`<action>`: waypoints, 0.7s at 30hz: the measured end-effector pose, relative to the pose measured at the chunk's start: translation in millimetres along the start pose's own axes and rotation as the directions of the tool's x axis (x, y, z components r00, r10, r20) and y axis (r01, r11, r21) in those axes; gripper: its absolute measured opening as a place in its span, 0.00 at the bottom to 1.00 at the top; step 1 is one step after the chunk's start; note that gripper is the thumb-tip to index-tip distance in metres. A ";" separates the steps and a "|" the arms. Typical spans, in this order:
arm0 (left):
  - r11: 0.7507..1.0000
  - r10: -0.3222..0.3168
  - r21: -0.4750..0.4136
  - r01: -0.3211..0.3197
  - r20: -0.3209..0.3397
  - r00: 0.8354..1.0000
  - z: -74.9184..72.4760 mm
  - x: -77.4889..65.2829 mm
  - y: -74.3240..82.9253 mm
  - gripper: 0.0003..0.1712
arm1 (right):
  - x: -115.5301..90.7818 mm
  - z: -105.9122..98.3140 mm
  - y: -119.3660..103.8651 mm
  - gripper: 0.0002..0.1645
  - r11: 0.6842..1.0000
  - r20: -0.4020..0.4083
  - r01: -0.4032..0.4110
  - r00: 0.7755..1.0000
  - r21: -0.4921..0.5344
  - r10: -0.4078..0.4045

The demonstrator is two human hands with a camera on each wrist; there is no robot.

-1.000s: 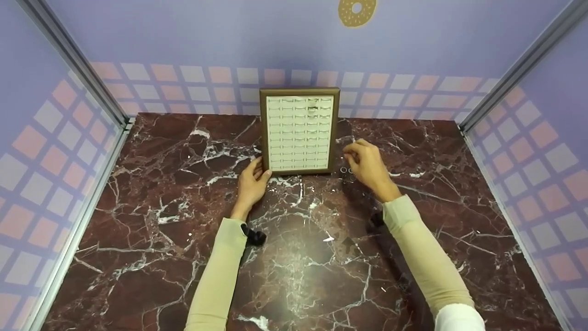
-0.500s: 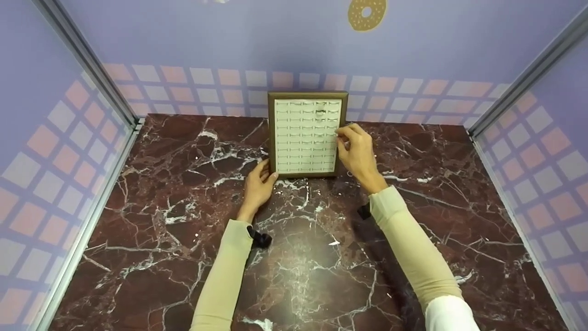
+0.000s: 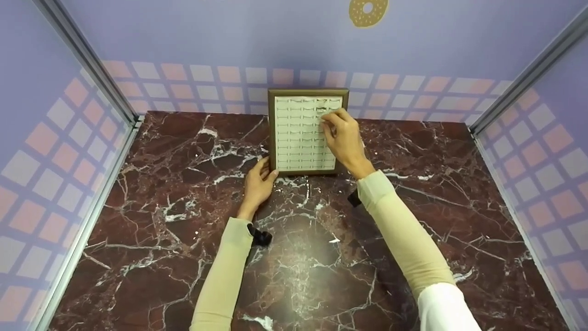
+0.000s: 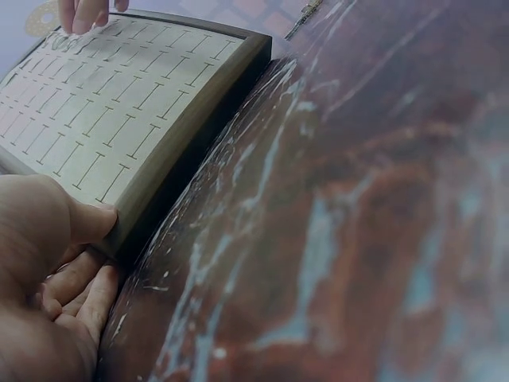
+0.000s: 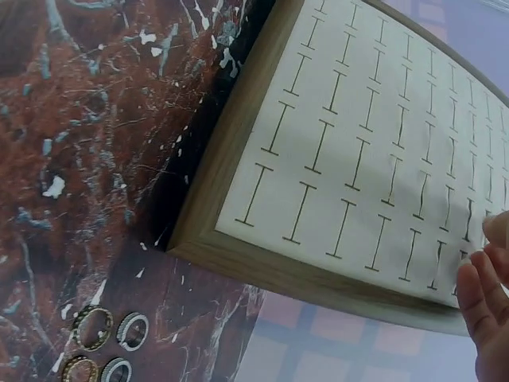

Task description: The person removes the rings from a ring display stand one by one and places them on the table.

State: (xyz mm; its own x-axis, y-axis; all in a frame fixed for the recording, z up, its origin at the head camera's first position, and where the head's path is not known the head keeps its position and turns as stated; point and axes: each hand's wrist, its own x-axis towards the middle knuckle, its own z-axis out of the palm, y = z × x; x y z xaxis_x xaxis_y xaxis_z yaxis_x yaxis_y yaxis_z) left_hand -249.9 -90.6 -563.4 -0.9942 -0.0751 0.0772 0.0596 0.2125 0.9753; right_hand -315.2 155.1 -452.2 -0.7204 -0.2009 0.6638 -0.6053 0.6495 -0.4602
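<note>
A ring display board [image 3: 294, 138] with a brown frame and rows of slits in its white face stands tilted on the table. My left hand [image 3: 259, 185] grips its lower left corner, the thumb [image 4: 94, 223] on the front edge and the fingers low at the side. Over the upper right slots is my right hand [image 3: 345, 140], thumb and forefinger pinched together on what looks like a small ring, mostly hidden by the fingers. A few rings [image 3: 321, 109] sit in slots near the top right. Several loose rings [image 5: 133, 331] lie on the table beside the board.
The dark red marbled table [image 3: 183, 257] spreads around the board. A purple wall [image 3: 206, 41] with pink and white squares rises close behind it, and side panels [image 3: 41, 151] flank the table. A black wrist camera [image 3: 262, 236] is strapped at the left sleeve.
My right hand has moved from beside the loose rings up and left, onto the upper right part of the board. The left hand keeps its grip on the corner.
</note>
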 end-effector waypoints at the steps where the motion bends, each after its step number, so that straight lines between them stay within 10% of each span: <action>1: 1.000 -0.001 0.002 0.001 0.000 1.000 -0.3 0.3 0.7 0.31 | 1.9 0.9 -0.2 0.06 1.000 -0.003 0.003 1.000 -0.015 -0.003; 21: 1.000 -0.018 0.001 0.018 0.002 1.000 -0.2 0.8 -0.4 0.32 | 11.3 5.4 -4.5 0.06 0.992 0.038 -0.014 0.999 -0.123 0.019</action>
State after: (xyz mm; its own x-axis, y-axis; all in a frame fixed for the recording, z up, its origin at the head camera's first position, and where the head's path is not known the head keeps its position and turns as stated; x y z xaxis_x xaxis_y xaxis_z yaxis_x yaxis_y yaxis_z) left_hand -250.8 -90.9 -563.7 -0.9953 -0.0766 0.0596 0.0421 0.2119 0.9764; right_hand -322.4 145.9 -445.9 -0.7443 -0.2163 0.6318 -0.5486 0.7375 -0.3938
